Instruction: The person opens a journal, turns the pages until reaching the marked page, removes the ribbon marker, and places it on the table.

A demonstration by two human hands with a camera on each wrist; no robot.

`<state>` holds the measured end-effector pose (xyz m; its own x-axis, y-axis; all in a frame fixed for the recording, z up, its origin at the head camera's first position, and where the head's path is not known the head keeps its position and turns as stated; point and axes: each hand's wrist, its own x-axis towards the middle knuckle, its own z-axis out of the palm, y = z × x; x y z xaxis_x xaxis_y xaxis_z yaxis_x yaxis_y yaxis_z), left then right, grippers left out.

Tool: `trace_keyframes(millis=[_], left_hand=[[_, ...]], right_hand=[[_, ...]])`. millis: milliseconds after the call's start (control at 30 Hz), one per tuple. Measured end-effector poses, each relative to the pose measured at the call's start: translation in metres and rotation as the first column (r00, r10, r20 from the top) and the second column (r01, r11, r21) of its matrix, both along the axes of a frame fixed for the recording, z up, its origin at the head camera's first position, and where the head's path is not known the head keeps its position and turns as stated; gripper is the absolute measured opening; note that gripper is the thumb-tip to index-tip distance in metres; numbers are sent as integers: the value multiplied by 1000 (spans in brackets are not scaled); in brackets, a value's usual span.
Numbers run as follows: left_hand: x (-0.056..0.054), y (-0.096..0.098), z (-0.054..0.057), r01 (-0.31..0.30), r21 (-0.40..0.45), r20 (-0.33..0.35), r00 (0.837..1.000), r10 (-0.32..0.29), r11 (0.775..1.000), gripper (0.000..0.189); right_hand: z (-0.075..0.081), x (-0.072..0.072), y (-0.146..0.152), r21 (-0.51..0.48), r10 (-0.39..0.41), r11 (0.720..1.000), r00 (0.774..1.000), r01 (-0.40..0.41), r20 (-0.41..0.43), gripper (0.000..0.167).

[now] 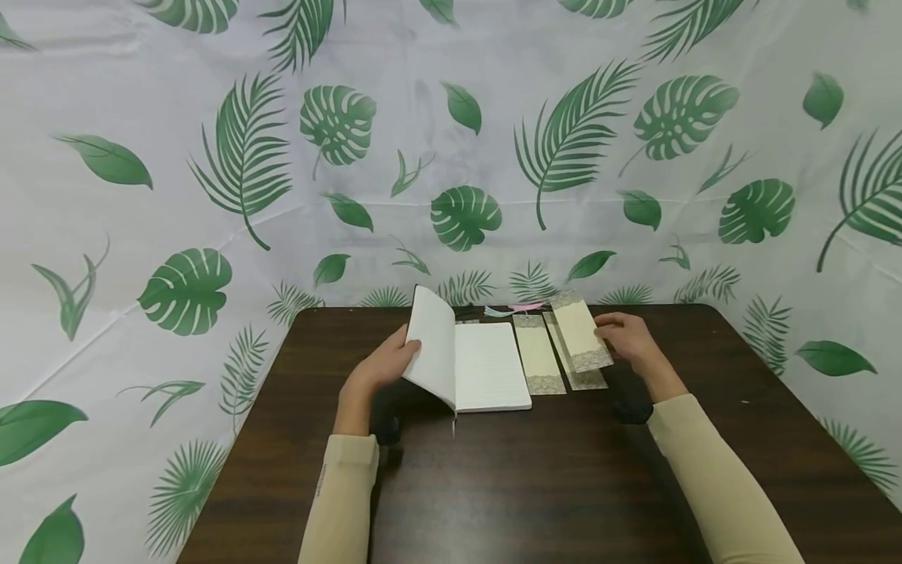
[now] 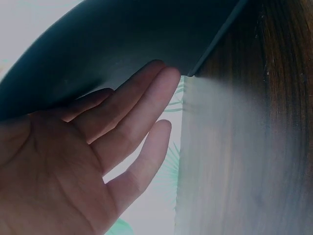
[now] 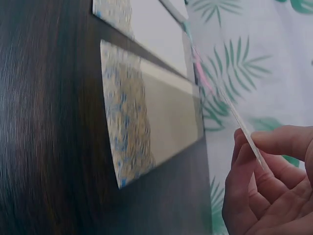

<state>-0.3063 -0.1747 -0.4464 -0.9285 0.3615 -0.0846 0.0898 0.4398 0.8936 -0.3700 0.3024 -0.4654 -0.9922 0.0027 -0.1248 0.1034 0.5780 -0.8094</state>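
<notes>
An open notebook with white pages lies at the middle of the table's far half. Its left side stands raised, and my left hand pinches that edge, thumb on the white page. From the left wrist, the fingers extend along the dark cover; the thumb is hidden there. Between thumb and fingers my right hand pinches a cream bookmark with lace-patterned ends, lifted and tilted. It appears nearly edge-on in the right wrist view as a thin strip. Below it lies another bookmark.
A further cream bookmark lies flat beside the notebook's right edge. Pink and pale blue tassels rest near the back edge of the dark wooden table. Behind it hangs a leaf-patterned white cloth.
</notes>
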Motion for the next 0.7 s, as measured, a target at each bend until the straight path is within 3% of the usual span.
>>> trace_keyframes(millis=[200, 700], left_hand=[[-2, -1, -3, 0, -4, 19, 1000, 0, 1000, 56], [-4, 1, -4, -28, -25, 35, 999, 29, 999, 60]], right_hand=[[-6, 2, 20, 33, -22, 999, 1000, 21, 4, 51], [-22, -5, 52, 3, -113, 994, 993, 113, 42, 50]])
